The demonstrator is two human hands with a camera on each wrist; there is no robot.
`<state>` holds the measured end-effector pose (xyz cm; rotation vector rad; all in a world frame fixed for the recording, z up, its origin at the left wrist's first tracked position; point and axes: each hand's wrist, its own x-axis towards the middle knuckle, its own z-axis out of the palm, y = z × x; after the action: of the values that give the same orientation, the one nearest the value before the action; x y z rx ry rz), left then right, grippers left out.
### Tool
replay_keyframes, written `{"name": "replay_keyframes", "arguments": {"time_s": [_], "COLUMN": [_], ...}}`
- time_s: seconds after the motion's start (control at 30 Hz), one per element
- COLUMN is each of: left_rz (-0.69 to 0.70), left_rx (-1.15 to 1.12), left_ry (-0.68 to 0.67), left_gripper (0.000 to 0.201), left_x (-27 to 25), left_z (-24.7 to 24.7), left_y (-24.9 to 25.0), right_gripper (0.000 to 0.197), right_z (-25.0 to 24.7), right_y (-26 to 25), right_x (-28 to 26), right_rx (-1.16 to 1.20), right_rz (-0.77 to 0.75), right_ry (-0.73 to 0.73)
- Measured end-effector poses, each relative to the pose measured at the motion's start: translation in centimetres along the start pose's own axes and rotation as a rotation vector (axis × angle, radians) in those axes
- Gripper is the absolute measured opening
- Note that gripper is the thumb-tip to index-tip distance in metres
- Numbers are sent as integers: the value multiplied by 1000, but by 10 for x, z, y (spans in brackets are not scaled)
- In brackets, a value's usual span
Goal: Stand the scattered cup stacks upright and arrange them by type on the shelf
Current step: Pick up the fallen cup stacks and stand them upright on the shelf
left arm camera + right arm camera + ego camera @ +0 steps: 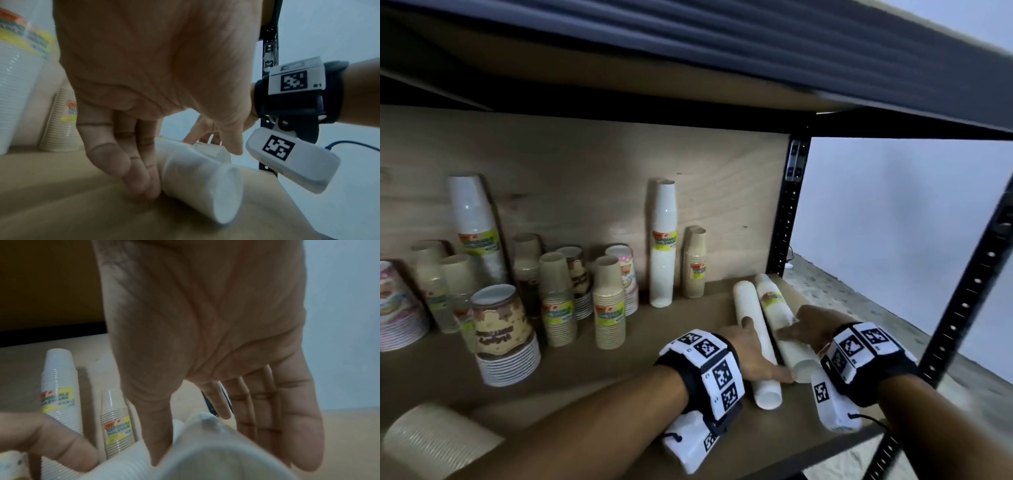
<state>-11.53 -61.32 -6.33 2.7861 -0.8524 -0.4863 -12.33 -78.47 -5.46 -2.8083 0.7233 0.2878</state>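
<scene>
From the head view I see two long white cup stacks lying side by side on the shelf board (619,359), near its right front corner. My left hand (750,349) lies over the plain lying stack (755,339), fingers down its left side and thumb reaching across towards the right; whether it actually clasps the stack I cannot tell here. My right hand (810,329) lies on the labelled lying stack (784,325), fingers extended across it. Farther back, a tall white stack (663,243) and a short beige stack (694,262) stand upright against the back panel (585,164). To the left stand further upright stacks, among them a printed brown stack (505,335) at the front and a second tall white stack (477,229) behind. One beige stack (438,442) lies on its side at the lower left edge of the frame. From the left wrist view, the fingers (131,170) of my left hand point downwards, their tips touching the board and the near end of the plain lying stack (201,183); the thumb (230,139) hangs at the opposite side. The fingers are only slightly bent. From the right wrist view, my right hand (205,337) is spread flat with straight fingers over a white stack (205,451); the picture is blurred, so I cannot confirm a grip.
</scene>
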Motion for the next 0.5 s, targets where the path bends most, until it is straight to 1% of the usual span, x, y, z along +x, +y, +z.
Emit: {"name": "replay_keyframes", "arguments": {"time_s": [0.07,0.17,0.27,0.4,0.43,0.5], "left_rz": [7,-19,-71,-102,-107,-111], "left_rx": [13,-4,2,92,117,101], "left_ry": [-38,-69,-89,-50,-42,-11], "left_gripper": [115,111,109,102,97,87], "left_x": [-7,-10,-12,-16,-18,-18], "left_z": [5,8,3,-10,-12,-11], "left_y": [7,10,3,-17,-24,-35], "right_gripper": [55,61,55,67,69,73], "right_z": [6,13,7,-2,-2,-3], "right_y": [4,10,10,8,8,7], "right_x": [-1,4,-4,-9,-8,-4], "right_rx": [12,91,-16,-189,-201,-183], "right_rz": [4,12,11,62,65,44], "right_ry": [-47,-73,-77,-111,-114,-72]}}
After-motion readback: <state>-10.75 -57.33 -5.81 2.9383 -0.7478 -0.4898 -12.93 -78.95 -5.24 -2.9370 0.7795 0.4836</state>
